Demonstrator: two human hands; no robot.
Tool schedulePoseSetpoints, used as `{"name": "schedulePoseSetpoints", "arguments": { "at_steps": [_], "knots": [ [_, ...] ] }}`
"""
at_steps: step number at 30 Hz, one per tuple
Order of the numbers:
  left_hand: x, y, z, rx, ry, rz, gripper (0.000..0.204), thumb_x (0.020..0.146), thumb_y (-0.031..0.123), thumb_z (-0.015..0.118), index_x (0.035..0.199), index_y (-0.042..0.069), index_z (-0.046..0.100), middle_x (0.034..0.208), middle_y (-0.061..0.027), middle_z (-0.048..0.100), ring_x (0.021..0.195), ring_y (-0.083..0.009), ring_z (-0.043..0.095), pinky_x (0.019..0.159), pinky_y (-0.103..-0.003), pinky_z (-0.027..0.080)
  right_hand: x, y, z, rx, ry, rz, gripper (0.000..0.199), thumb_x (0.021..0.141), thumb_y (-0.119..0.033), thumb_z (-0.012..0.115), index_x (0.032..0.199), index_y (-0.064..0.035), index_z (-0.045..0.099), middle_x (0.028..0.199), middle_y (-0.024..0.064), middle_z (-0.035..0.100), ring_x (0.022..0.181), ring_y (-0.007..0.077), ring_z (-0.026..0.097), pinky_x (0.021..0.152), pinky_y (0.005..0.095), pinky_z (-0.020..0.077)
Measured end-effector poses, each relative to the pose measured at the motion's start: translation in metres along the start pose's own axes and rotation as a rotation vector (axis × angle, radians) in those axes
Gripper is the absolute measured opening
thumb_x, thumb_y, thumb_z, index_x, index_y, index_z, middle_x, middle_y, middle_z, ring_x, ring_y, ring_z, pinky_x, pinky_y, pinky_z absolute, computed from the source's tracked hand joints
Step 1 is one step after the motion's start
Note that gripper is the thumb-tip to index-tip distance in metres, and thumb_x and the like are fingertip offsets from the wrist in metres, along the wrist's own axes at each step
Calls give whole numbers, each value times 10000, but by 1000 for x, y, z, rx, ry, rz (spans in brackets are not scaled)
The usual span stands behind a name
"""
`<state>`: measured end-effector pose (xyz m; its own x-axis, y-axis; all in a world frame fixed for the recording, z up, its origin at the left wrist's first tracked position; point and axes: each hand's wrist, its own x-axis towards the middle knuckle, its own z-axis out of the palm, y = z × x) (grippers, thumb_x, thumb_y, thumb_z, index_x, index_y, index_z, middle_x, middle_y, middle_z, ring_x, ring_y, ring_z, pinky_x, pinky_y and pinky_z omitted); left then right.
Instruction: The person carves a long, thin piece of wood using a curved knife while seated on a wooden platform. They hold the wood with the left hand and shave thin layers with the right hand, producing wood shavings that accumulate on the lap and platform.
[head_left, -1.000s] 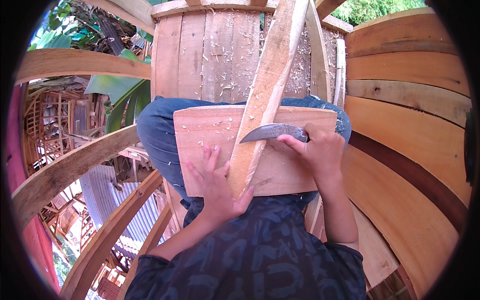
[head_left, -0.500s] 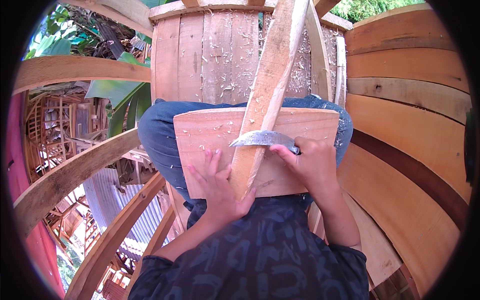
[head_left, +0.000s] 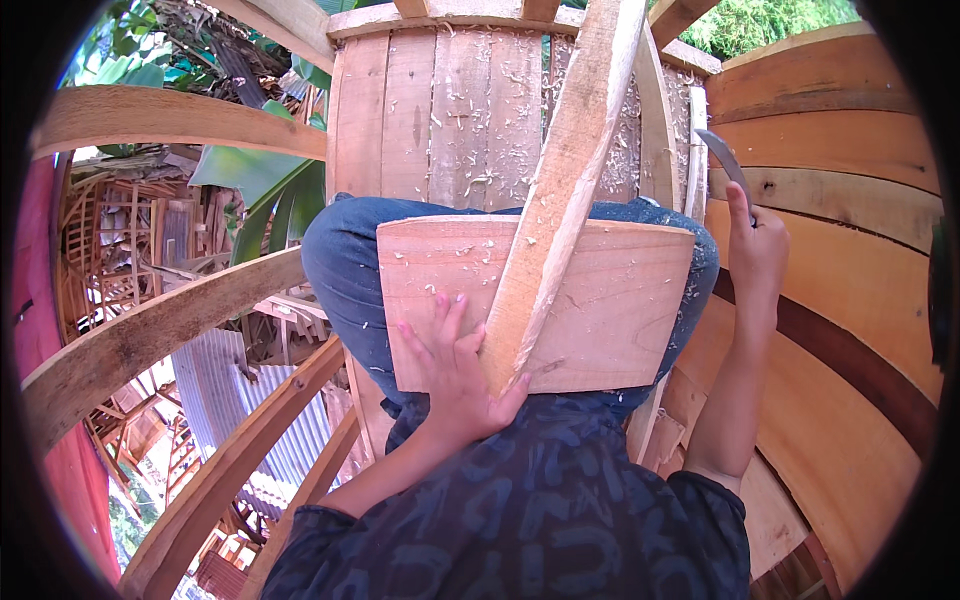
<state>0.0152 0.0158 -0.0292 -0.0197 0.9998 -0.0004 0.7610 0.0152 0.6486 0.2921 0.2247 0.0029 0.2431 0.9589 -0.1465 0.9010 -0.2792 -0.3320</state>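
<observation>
A long, rough-edged wooden bar [head_left: 560, 205] slants across a flat board [head_left: 625, 300] lying over my lap. At the near end of the bar my left hand [head_left: 460, 370] grips it, thumb on one side and fingers on the other; the fingertips rest spread on the board. My right hand [head_left: 758, 240] is lifted to the right, clear of the wood, and closed around a knife with a curved blade [head_left: 722, 158]. The blade points up and to the left. Most of the knife's handle is hidden in the fist.
Pale shavings dot the board and the plank surface [head_left: 460, 120] beyond my crossed legs. A wall of curved planks [head_left: 830, 240] rises close on the right. On the left, curved wooden ribs [head_left: 190, 310] leave gaps over corrugated sheet metal [head_left: 215, 375] below.
My right hand has swung the knife off the bar, up and out to the right. The left hand keeps its hold at the bar's near end. The whole view has shifted slightly.
</observation>
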Motion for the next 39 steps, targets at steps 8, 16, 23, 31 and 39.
{"name": "schedulePoseSetpoints", "arguments": {
  "at_steps": [8,16,23,31,39],
  "knots": [
    [-5,5,-6,6,-9,1,689,711,369,733,1162,-32,402,1412,-316,312,1413,-493,179,1070,-676,-106,-111,-45,35,-64,-176,-509,684,738,-702,635,580,-36,634,528,156,591,510,315,629,474,394,486],
    [1,7,-7,17,-26,-18,704,690,334,748,1181,-38,408,1422,-307,297,1418,-491,166,1080,-656,-110,-74,-46,46,-110,14,-615,715,675,-749,638,528,-50,601,469,116,539,425,272,567,413,360,425],
    [4,9,-2,20,-2,-19,666,742,388,720,1154,-53,438,1423,-288,327,1422,-462,189,1074,-676,-91,-75,-44,50,-74,14,-545,744,728,-758,584,569,-32,627,528,145,587,497,302,607,463,389,458],
    [-1,0,6,1,-8,8,679,692,337,740,1158,-26,405,1423,-286,305,1426,-471,165,1090,-654,-99,-10,21,-21,-52,7,107,750,864,-678,512,700,38,658,603,209,591,623,381,629,588,455,470],
    [-3,4,0,34,-34,14,703,703,331,739,1198,-28,392,1437,-280,308,1429,-470,159,1089,-647,-114,-107,-38,36,-17,-155,-408,715,789,-698,580,646,-6,688,546,187,599,539,340,635,525,411,506]
  ]
}}
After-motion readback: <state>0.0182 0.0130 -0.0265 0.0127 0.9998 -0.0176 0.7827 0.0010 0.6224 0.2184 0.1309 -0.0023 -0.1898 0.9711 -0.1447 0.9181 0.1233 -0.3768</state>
